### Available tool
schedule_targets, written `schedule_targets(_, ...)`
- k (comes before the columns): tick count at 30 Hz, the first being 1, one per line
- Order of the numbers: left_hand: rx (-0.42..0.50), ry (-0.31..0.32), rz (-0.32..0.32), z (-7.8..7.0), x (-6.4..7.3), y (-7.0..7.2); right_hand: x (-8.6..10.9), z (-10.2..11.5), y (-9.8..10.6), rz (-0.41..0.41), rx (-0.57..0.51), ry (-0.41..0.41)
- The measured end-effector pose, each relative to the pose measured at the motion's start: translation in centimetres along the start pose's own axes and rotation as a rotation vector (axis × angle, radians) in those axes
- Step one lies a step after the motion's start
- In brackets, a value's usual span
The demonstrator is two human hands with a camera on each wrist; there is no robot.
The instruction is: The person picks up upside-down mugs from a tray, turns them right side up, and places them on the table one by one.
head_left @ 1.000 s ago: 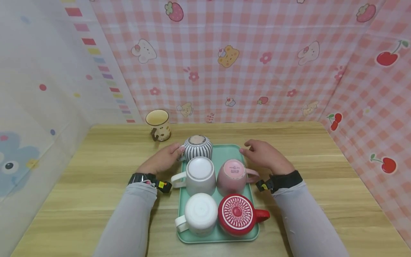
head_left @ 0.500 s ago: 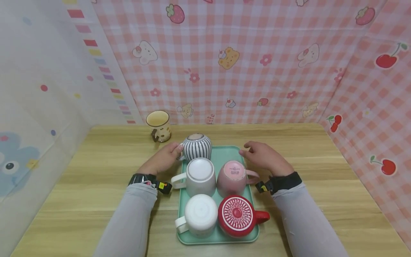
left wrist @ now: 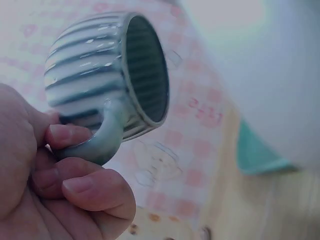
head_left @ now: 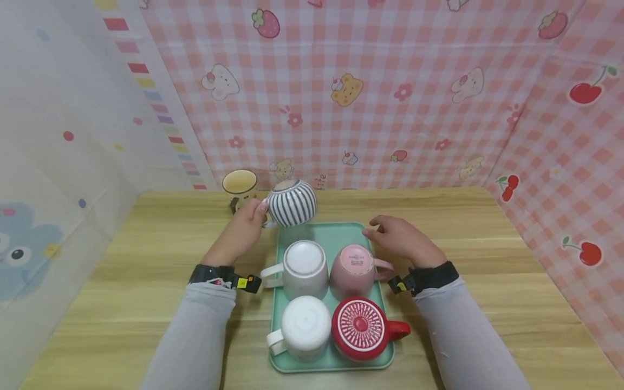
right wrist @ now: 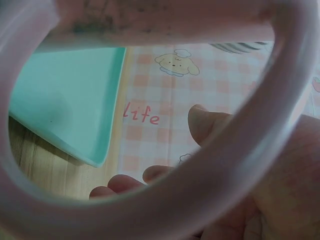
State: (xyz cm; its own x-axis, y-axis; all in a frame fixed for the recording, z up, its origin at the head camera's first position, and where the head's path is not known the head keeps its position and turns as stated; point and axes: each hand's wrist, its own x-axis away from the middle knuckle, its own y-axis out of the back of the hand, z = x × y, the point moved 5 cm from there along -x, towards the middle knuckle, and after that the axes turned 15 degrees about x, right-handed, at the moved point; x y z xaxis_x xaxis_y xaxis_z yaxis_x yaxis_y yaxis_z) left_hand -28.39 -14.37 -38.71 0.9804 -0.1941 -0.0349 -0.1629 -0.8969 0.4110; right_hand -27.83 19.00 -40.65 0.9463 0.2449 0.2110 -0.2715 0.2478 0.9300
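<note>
My left hand [head_left: 242, 227] grips the handle of a striped blue-and-white mug [head_left: 293, 203], which hangs tilted, bottom up, above the far left end of a green tray [head_left: 336, 233]. In the left wrist view the fingers [left wrist: 95, 187] curl round the mug's handle [left wrist: 97, 142], and its dark mouth faces right. My right hand [head_left: 404, 238] lies at the tray's far right edge, fingers loosely bent, holding nothing. Close to its wrist is the handle of an upside-down pink mug [head_left: 352, 273]; that handle [right wrist: 240, 175] crosses the right wrist view in front of the hand.
Also upside down on the tray stand a pale grey mug [head_left: 306, 273], a white mug [head_left: 306, 327] and a red mug [head_left: 358, 330], handles jutting past the tray's sides. A yellow mug [head_left: 240, 183] stands upright behind my left hand. Checked cloth [head_left: 404, 108] hangs behind the table.
The striped mug has been lifted off the tray by my left hand, moving up, slightly left and toward the back, and tilting. My right hand has stayed in place.
</note>
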Motion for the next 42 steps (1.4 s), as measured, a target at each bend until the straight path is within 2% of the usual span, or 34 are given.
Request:
schedule_targets(2, 0.026, -0.012, -0.024, -0.7, 0.3, 0.1, 0.0, 0.0, -0.1, 0.006, -0.005, 0.0)
schedule_targets(5, 0.121, -0.017, -0.033, -1.7, 0.7, 0.0, -0.1, 0.0, -0.1, 0.004, -0.008, 0.006)
schedule_targets(13, 0.492, 0.021, 0.021, -4.1, 2.1, -1.1, -0.1, 0.3, -0.1, -0.002, -0.006, 0.026)
schedule_targets(16, 0.61, 0.056, 0.042, -4.6, 2.3, -1.7, -0.1, 0.3, -0.1, 0.0, -0.009, 0.022)
schedule_targets(20, 0.805, 0.111, 0.084, -4.7, 2.3, -2.6, 0.0, 0.4, 0.0, 0.0, -0.012, 0.018)
schedule_targets(24, 1.027, 0.14, 0.167, -4.9, 2.2, -3.6, 0.2, 0.4, 0.1, -0.004, -0.009, 0.022)
schedule_targets(27, 1.142, 0.167, 0.212, -5.2, 2.2, -4.3, 0.3, 0.5, 0.2, -0.005, -0.01, 0.027)
schedule_targets(36, 1.394, 0.282, 0.352, -5.7, 2.5, -6.4, 0.5, 0.8, 0.7, -0.015, -0.004, 0.039)
schedule_targets(42, 1.476, 0.307, 0.388, -5.8, 2.6, -7.1, 1.4, 1.9, 1.9, -0.073, 0.008, 0.084)
